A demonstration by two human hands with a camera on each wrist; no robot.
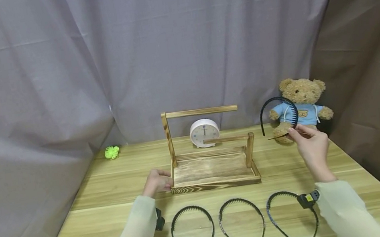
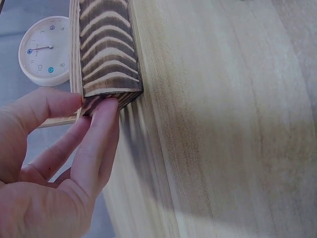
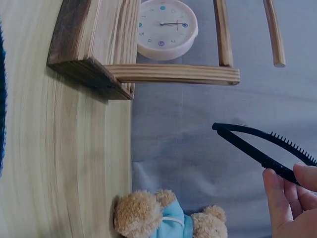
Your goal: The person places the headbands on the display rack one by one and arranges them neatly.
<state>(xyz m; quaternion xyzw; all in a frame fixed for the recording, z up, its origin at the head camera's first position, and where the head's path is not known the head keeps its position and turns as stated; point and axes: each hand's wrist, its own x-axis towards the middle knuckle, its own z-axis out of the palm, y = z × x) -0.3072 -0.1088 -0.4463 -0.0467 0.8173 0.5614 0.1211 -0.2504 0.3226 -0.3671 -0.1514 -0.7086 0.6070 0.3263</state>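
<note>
In the head view my left hand [image 1: 158,181] is at the left end of a wooden display rack [image 1: 215,185], a shallow tray with one tall and one short post, each bearing a horizontal bar. The left wrist view shows thumb and fingers gripping the tray's end wall [image 2: 109,59]. Over at the right, my right hand [image 1: 312,146] pinches a black toothed headband [image 1: 296,113] near one side, held up in the air with its arch on top. Its teeth show clearly in the right wrist view, where the headband [image 3: 242,144] is apart from the rack's bars.
Three dark headbands lie in a row near the front: a left one [image 1: 189,207], a middle one [image 1: 236,199] and a right one [image 1: 270,214]. A white clock [image 1: 204,132] stands behind the rack. A teddy bear [image 1: 303,96] sits back right; a bright green bundle [image 1: 111,152] lies back left.
</note>
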